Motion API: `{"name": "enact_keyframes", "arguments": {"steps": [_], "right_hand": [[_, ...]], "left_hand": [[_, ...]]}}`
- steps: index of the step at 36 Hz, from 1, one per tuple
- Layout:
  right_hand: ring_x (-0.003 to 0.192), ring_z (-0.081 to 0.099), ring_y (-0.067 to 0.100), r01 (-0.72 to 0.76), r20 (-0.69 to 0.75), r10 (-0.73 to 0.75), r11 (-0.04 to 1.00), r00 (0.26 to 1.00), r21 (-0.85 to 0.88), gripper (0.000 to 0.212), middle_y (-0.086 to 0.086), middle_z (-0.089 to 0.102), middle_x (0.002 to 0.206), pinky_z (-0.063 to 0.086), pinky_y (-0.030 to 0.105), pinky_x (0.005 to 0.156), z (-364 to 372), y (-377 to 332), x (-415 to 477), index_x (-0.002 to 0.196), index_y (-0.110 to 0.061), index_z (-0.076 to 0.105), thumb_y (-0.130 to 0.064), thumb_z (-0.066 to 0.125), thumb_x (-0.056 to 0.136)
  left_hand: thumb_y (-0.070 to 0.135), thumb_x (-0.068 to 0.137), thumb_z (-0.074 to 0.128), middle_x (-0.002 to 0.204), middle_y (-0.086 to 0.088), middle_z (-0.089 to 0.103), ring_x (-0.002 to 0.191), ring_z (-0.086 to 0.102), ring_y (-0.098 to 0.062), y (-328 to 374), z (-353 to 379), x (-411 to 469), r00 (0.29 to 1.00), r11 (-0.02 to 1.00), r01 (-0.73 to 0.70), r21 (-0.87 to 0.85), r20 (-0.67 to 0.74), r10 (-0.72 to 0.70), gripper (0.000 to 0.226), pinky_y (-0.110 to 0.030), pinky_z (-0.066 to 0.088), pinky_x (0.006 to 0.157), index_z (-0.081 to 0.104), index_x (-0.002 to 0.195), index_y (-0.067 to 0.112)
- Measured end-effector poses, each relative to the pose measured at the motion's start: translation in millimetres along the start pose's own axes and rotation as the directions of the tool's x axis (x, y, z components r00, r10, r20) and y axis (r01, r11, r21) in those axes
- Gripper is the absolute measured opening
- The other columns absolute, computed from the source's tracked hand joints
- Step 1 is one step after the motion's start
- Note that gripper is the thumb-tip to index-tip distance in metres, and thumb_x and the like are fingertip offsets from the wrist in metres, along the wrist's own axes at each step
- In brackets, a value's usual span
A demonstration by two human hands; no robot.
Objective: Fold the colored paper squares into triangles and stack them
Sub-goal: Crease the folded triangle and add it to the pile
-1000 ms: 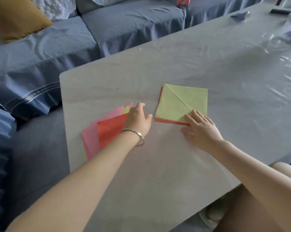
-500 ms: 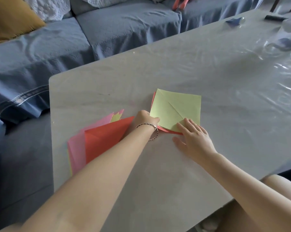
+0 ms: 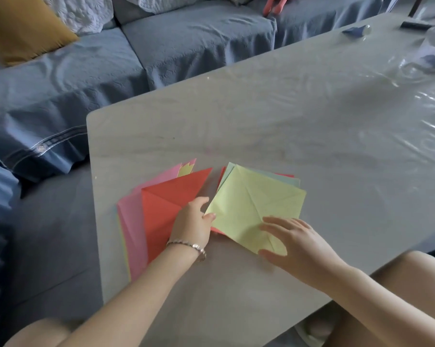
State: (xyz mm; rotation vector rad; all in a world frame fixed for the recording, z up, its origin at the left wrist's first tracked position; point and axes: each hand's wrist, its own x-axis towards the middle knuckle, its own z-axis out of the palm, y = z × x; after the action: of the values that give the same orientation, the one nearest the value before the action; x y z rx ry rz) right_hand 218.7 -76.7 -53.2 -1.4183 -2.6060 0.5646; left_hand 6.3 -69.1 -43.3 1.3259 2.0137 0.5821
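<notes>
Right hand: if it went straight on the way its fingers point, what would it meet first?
The right hand points left across the green sheet, on or just above it. Straight on, it would first meet the left hand at the sheet's left corner, if both are at one height.

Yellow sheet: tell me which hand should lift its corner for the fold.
Likely left. The left hand pinches the yellow sheet at its left corner, free to lift it across. The right hand lies flat on the near corner, suited to hold it down.
</notes>
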Motion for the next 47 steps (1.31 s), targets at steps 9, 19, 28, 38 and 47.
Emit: {"name": "enact_keyframes", "arguments": {"steps": [9, 19, 28, 38, 47], "right_hand": [[0.103, 0.064, 0.011, 0.041, 0.019, -0.039, 0.990, 0.999, -0.138, 0.063, -0.009, 0.066, 0.114, 0.037, 0.022, 0.088, 21.2, -13.0, -7.2, 0.104, -0.029, 0.069, -0.069, 0.037, 0.068], [0.113, 0.059, 0.017, 0.084, -0.108, -0.099, 0.987, 0.989, -0.134, 0.059, -0.003, 0.061, 0.124, 0.036, 0.033, 0.095, 36.3, -8.7, -14.6, 0.115, -0.025, 0.062, -0.061, 0.044, 0.072], [0.116, 0.050, 0.011, 0.337, -0.270, -0.307, 0.938, 0.913, 0.074, 0.017, -0.007, 0.061, 0.121, 0.041, 0.028, 0.097, 34.8, 11.4, -21.5, 0.097, -0.031, 0.066, -0.035, 0.063, 0.081], [0.116, 0.052, 0.009, 0.383, -0.208, -0.343, 0.902, 0.916, 0.198, 0.020, -0.005, 0.064, 0.117, 0.035, 0.020, 0.098, 47.5, 23.7, -23.7, 0.092, -0.020, 0.071, -0.028, 0.056, 0.083], [0.120, 0.047, -0.005, 0.288, -0.139, -0.254, 0.883, 0.957, 0.370, 0.038, -0.015, 0.059, 0.120, 0.039, 0.012, 0.096, 46.7, 31.3, -23.2, 0.095, -0.018, 0.073, 0.002, 0.062, 0.064]], "left_hand": [[0.018, 0.082, 0.067, 0.059, 0.007, 0.060, 0.060, 0.057, -0.013, -24.6, -6.6, -27.9, 0.973, 0.999, -0.012, 0.039, -0.230, 0.021, 0.017, -0.015, 0.037, 0.050, 0.053, 0.072, 0.016], [0.010, 0.081, 0.066, 0.065, 0.007, 0.061, 0.060, 0.059, -0.019, -21.9, -1.2, -35.6, 0.965, 0.989, -0.106, -0.104, -0.251, 0.077, 0.021, -0.025, 0.045, 0.059, 0.053, 0.067, 0.018], [-0.003, 0.081, 0.063, 0.066, -0.004, 0.066, 0.047, 0.064, -0.012, -39.5, -9.2, -44.6, 0.975, 0.888, 0.222, -0.402, 0.098, -0.199, 0.015, -0.031, 0.057, 0.059, 0.056, 0.079, 0.010], [0.024, 0.073, 0.066, 0.086, 0.000, 0.068, 0.079, 0.063, -0.021, -32.9, -13.0, -49.2, 0.982, 0.990, 0.042, 0.137, 0.175, -0.065, 0.021, -0.028, 0.046, 0.066, 0.059, 0.093, 0.022], [0.015, 0.075, 0.069, 0.100, -0.003, 0.062, 0.092, 0.058, -0.017, -1.6, 0.0, 10.1, 0.998, 1.000, 0.028, -0.004, 0.058, -0.027, 0.034, -0.025, 0.046, 0.076, 0.060, 0.108, 0.009]]}}
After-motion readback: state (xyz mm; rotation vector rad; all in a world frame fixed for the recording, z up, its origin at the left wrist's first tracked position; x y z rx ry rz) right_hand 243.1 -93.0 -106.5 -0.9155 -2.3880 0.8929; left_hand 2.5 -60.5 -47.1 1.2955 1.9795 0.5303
